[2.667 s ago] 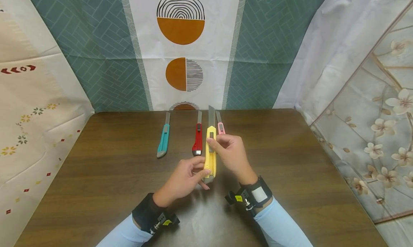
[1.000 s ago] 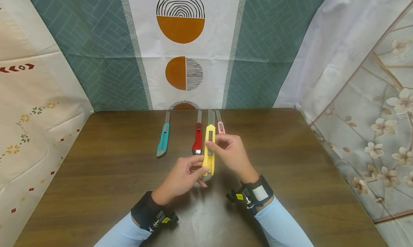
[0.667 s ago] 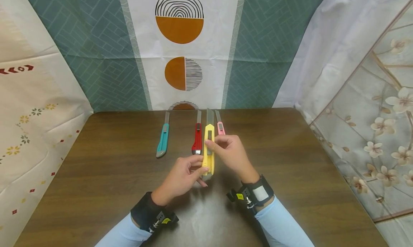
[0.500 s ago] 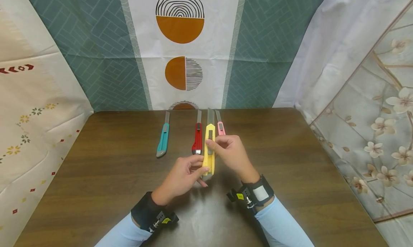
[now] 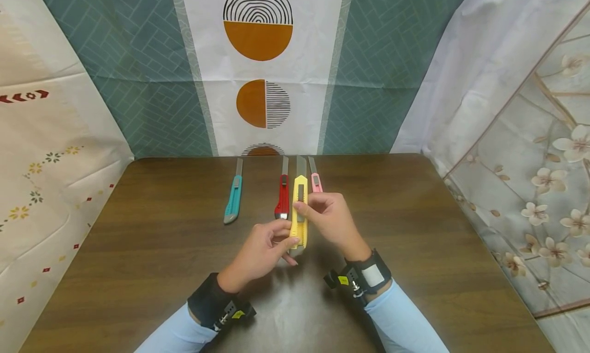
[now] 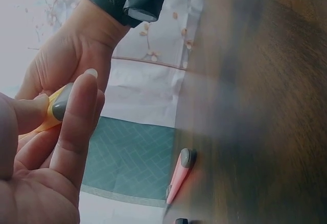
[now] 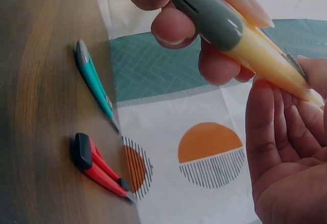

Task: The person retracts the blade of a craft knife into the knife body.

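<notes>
A yellow utility knife (image 5: pixel 301 230) with a grey end is held up over the table, its blade (image 5: pixel 301 166) out and pointing away from me. My left hand (image 5: pixel 258 253) grips the knife's rear end between thumb and fingers. Higher on the same knife, my right hand (image 5: pixel 333 222) pinches the body, its thumb beside the grey slider. In the right wrist view the grey butt (image 7: pixel 219 25) shows close up, between the left hand's fingers. Behind the right hand lies a pink utility knife (image 5: pixel 315 181), its lower part hidden in the head view.
On the brown wooden table (image 5: pixel 161 230) lie a red utility knife (image 5: pixel 282 196), just left of the yellow one, and a teal utility knife (image 5: pixel 233 199) farther left. Both have blades out toward the back edge. A patterned cloth (image 5: pixel 272 86) hangs behind.
Over the earlier frames the yellow knife and both hands have sunk slightly toward the table and the blade tip sits a little lower in view. The grip is the same.
</notes>
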Demonstrator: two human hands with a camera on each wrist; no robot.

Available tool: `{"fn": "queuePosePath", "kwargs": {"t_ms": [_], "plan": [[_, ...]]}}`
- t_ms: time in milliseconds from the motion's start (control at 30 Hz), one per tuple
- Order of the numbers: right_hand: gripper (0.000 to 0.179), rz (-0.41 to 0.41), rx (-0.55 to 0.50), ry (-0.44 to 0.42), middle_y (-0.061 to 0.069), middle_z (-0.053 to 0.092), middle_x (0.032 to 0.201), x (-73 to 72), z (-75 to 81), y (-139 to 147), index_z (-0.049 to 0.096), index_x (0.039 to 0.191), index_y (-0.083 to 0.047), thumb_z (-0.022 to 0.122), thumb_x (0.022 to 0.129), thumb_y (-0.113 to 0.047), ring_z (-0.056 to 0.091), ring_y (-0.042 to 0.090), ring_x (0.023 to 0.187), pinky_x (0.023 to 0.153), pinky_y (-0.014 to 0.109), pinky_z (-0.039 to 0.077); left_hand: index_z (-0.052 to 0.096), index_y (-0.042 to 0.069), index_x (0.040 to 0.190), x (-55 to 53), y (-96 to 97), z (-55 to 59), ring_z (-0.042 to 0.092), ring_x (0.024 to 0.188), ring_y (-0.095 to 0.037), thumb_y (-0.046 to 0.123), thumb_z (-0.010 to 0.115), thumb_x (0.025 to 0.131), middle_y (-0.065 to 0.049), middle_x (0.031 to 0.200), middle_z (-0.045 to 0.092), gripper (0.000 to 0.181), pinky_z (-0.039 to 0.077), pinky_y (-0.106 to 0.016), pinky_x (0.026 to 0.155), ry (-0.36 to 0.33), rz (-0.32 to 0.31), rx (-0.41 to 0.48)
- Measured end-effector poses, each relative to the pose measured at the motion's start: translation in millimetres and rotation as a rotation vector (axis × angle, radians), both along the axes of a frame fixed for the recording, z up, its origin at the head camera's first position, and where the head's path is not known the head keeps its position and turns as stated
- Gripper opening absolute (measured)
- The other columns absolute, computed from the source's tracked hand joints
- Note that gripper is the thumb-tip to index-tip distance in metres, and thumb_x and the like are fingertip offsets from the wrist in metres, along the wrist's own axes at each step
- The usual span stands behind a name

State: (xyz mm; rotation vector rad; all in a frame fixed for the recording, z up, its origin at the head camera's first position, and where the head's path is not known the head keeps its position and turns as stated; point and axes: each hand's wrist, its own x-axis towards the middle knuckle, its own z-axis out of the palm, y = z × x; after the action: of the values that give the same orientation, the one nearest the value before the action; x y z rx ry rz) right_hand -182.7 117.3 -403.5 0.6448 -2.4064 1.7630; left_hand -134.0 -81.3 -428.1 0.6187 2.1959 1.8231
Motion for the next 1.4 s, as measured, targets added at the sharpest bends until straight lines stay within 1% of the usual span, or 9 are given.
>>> {"fn": "queuePosePath", "kwargs": {"t_ms": [200, 400, 533, 667, 833, 900, 1033, 1133, 1400], "plan": [[0.015, 0.01, -0.023, -0.009, 0.005, 0.069, 0.071, -0.7, -0.9, -0.5, 0.079, 0.088, -0.01, 0.077, 0.094, -0.023, 0.06, 0.03, 0.067, 0.053, 0.025, 0.047, 0.062, 0.002, 0.131, -0.6, -0.1, 0.9, 0.077, 0.079, -0.037, 0.009, 0.072, 0.095, -0.019, 0.121, 0.074, 0.037, 0.065, -0.033, 0.067, -0.001, -0.003, 0.014], [0.013, 0.021, -0.022, -0.004, 0.004, 0.07, 0.074, -0.7, -0.2, -0.6, 0.078, 0.09, -0.011, 0.078, 0.093, -0.024, 0.06, 0.025, 0.067, 0.055, 0.025, 0.049, 0.062, 0.002, 0.131, -2.2, -0.9, -0.7, 0.075, 0.082, -0.045, 0.011, 0.072, 0.095, -0.021, 0.121, 0.073, 0.038, 0.065, -0.032, 0.068, -0.006, -0.002, 0.02], [0.014, 0.045, -0.022, 0.0, 0.004, 0.072, 0.079, -0.6, 0.8, -0.6, 0.078, 0.093, -0.011, 0.078, 0.093, -0.024, 0.062, 0.021, 0.069, 0.058, 0.026, 0.053, 0.062, 0.002, 0.131, -1.9, -1.3, 0.3, 0.075, 0.084, -0.045, 0.01, 0.072, 0.095, -0.02, 0.122, 0.073, 0.038, 0.065, -0.031, 0.068, -0.007, 0.004, 0.02], [0.015, 0.045, -0.013, -0.009, 0.005, 0.073, 0.08, -1.5, 1.5, 0.7, 0.079, 0.094, -0.01, 0.077, 0.094, -0.025, 0.063, 0.023, 0.071, 0.059, 0.026, 0.053, 0.062, 0.002, 0.129, -2.2, -1.0, 0.9, 0.076, 0.085, -0.043, 0.01, 0.073, 0.095, -0.02, 0.121, 0.074, 0.037, 0.065, -0.032, 0.069, 0.003, 0.005, 0.019], [0.018, 0.036, 0.023, -0.057, 0.004, 0.074, 0.08, -3.3, 2.4, 4.0, 0.081, 0.098, -0.011, 0.075, 0.095, -0.027, 0.062, 0.029, 0.071, 0.052, 0.023, 0.043, 0.064, 0.002, 0.127, -3.1, -0.1, 0.9, 0.078, 0.08, -0.031, 0.011, 0.073, 0.095, -0.019, 0.119, 0.075, 0.035, 0.065, -0.031, 0.069, 0.018, 0.02, 0.01], [0.02, 0.037, 0.035, -0.074, 0.004, 0.075, 0.081, -3.4, 2.9, 4.7, 0.082, 0.099, -0.011, 0.075, 0.095, -0.029, 0.062, 0.033, 0.071, 0.05, 0.023, 0.041, 0.064, 0.001, 0.126, -3.4, 0.1, 0.5, 0.078, 0.077, -0.03, 0.011, 0.073, 0.095, -0.02, 0.118, 0.074, 0.034, 0.065, -0.031, 0.068, 0.026, 0.021, 0.014], [0.02, 0.048, 0.038, -0.081, 0.005, 0.077, 0.084, -2.9, 3.6, 4.0, 0.082, 0.1, -0.011, 0.075, 0.095, -0.029, 0.064, 0.039, 0.076, 0.054, 0.023, 0.046, 0.064, 0.0, 0.126, -3.5, -0.1, -0.6, 0.077, 0.079, -0.038, 0.011, 0.073, 0.095, -0.021, 0.118, 0.074, 0.034, 0.065, -0.031, 0.067, 0.026, 0.021, 0.02], [0.019, 0.042, 0.039, -0.075, 0.005, 0.077, 0.084, -2.1, 3.6, 3.0, 0.082, 0.1, -0.01, 0.076, 0.095, -0.028, 0.065, 0.035, 0.075, 0.055, 0.024, 0.048, 0.064, 0.002, 0.126, -3.0, -0.6, -0.7, 0.076, 0.082, -0.042, 0.011, 0.073, 0.095, -0.019, 0.119, 0.075, 0.034, 0.065, -0.031, 0.068, 0.019, 0.028, 0.012], [0.018, 0.043, 0.038, -0.047, 0.005, 0.078, 0.088, -0.8, 4.5, 2.9, 0.081, 0.101, -0.009, 0.077, 0.094, -0.025, 0.069, 0.027, 0.075, 0.06, 0.025, 0.056, 0.064, 0.002, 0.126, -1.4, -1.1, 1.4, 0.077, 0.08, -0.036, 0.01, 0.073, 0.095, -0.019, 0.118, 0.075, 0.033, 0.065, -0.033, 0.066, 0.032, 0.028, 0.006]]}}
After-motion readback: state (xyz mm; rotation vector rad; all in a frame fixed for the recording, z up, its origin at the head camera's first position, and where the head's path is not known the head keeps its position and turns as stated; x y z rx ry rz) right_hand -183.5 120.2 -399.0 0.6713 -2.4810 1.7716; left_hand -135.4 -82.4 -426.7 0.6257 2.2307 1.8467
